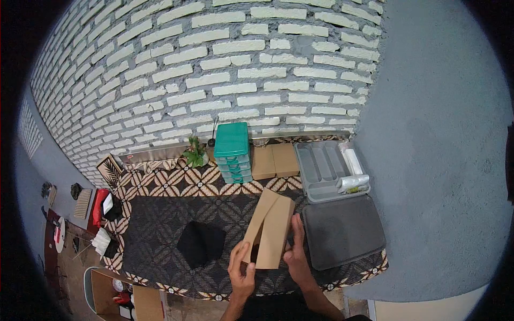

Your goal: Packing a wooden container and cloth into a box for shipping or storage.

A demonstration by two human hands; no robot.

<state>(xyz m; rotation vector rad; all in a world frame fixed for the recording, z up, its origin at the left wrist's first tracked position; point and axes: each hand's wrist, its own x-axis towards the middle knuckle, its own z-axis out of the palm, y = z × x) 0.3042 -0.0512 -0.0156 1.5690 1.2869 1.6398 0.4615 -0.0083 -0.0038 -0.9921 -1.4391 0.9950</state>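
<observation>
Between my two hands is a brown cardboard box (275,236), tilted above the table, its long lid flap lifted slightly so that a dark gap shows along the left. My left hand (242,269) grips the lower left edge near that gap, fingers on the flap and thumb at the near end. Against the box's right side lies my right hand (296,252), its fingers partly hidden behind it. A folded black cloth (200,244) rests on the patterned tablecloth (152,224), left of my hands.
Along the back stand a potted plant (195,152), a teal drawer unit (232,140), and two cardboard boxes (263,162). At right, a grey cutlery tray (317,192) holds plastic packets, with a dark grey mat (343,232) nearer. An open carton (146,303) sits below the table's left front edge.
</observation>
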